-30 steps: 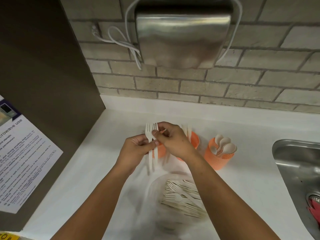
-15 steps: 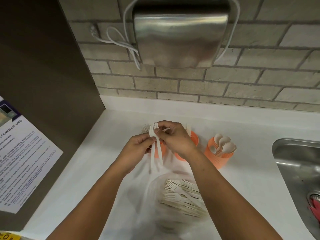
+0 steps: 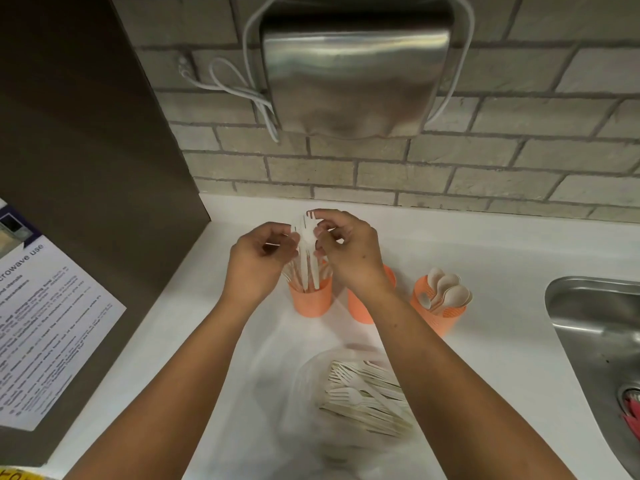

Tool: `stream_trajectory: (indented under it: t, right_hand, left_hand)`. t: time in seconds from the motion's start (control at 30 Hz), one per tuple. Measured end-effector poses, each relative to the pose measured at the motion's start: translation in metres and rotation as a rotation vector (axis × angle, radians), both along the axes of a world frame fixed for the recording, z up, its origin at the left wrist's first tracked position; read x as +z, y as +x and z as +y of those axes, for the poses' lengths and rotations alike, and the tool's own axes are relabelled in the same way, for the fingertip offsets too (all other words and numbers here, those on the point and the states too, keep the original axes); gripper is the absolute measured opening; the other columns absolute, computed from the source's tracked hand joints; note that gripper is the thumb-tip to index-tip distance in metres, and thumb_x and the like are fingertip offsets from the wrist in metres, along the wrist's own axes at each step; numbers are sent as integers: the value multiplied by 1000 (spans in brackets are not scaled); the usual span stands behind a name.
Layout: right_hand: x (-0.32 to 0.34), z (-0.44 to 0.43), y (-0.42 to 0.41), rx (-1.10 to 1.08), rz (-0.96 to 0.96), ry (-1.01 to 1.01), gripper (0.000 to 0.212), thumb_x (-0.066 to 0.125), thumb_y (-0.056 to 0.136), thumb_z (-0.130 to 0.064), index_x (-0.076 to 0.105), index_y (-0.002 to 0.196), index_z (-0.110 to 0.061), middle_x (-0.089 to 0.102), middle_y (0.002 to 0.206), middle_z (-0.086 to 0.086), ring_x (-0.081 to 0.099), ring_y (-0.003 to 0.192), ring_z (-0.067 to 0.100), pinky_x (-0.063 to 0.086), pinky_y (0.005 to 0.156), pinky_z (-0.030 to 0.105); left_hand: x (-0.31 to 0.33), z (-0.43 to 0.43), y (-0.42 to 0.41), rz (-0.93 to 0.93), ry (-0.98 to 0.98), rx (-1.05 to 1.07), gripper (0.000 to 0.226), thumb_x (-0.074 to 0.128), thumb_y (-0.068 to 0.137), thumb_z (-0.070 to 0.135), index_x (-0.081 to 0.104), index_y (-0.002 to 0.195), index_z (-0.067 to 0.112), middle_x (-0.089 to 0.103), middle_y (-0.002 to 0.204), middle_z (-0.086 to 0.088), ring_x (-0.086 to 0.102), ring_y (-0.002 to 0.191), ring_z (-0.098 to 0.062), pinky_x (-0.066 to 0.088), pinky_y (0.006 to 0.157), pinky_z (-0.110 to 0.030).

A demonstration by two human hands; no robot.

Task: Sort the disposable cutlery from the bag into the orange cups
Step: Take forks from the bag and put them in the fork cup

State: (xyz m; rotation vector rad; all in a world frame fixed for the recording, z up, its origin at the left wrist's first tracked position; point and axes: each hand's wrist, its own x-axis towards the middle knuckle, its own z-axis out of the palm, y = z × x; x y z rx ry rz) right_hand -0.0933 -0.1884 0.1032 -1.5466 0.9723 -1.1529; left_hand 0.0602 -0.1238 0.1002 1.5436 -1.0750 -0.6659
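Left hand (image 3: 258,259) and right hand (image 3: 349,247) raised together over the left orange cup (image 3: 311,299), fingertips of both pinched on a few white forks (image 3: 306,245) — tines up, handles reaching down into that cup among others already standing there. Middle orange cup (image 3: 360,308) just beside, partly hidden behind the right wrist. Right orange cup (image 3: 437,311) stocked with spoons (image 3: 445,289). Nearer the camera, on the white counter (image 3: 485,258) — clear bag (image 3: 311,403) with remaining cutlery (image 3: 363,393) lying inside. Steel sink (image 3: 595,323) at far right.
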Motion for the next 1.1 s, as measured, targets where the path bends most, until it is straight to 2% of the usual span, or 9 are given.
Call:
stream_trajectory:
  t: [0.1,0.23,0.33,0.43,0.57,0.67,0.77,0.97,1.1]
  right_hand:
    - [-3,-4,0,-58,-18,-9,27,63,95,-3,75,105,-26,69,85,2,71,62,18,62,69,36]
    - [-12,-8,-1,-91,19,4,29,62,93,-2,74,99,-28,68,79,-6,73,67,23,62,69,37]
    - [-22,-9,-1,-57,191,41,27,60,93,-3,74,100,-25,69,84,-6,74,69,20,57,66,27]
    - [-33,-9,-4,5,431,-11,24,63,92,-9,73,110,-21,70,100,-3,70,83,15,47,71,11]
    - [-37,-6,-8,17,526,-93,24,63,92,-10,73,112,-18,65,111,3,62,96,16,49,83,21]
    - [-39,-5,-10,-6,559,-145,25,62,92,-8,74,112,-18,64,116,4,59,108,20,43,88,22]
    - [-41,-5,-13,31,643,-147,29,58,94,-6,73,117,-16,63,124,8,58,116,25,41,92,23]
    - [-42,4,-19,54,606,-159,35,51,93,2,71,117,-14,63,125,6,64,109,21,40,87,15]
    - [-40,16,-31,-49,496,-280,34,53,90,4,73,111,-13,66,115,3,60,93,6,41,79,6]
  left_hand:
    - [0,-2,4,0,-14,58,6,76,95,23,74,98,18,77,84,3,79,80,-20,62,89,-46]
    - [-9,-3,4,-152,23,93,9,74,96,26,76,100,19,78,87,3,77,77,-12,63,82,-37]
    - [-19,-4,3,-262,85,97,10,73,95,25,78,101,20,79,90,3,76,79,-15,61,85,-37]
    - [-25,-1,0,-454,213,26,15,69,95,24,81,103,23,80,100,4,75,87,-17,58,88,-32]
    - [-32,2,-1,-614,252,69,18,68,96,32,79,109,26,76,108,4,71,89,-22,51,81,-27]
    - [-41,-1,5,-679,165,100,32,72,93,27,73,124,19,68,122,-7,69,101,-30,53,93,-34]
    - [-51,-5,8,-752,185,-15,40,66,98,22,65,137,11,65,137,-10,62,120,-36,48,104,-39]
    - [-58,0,5,-731,200,-102,47,58,104,19,52,149,7,57,150,-13,52,137,-36,40,114,-38]
    - [-51,18,-6,-682,44,-20,46,60,100,22,56,145,13,59,143,-9,53,128,-32,39,109,-34]
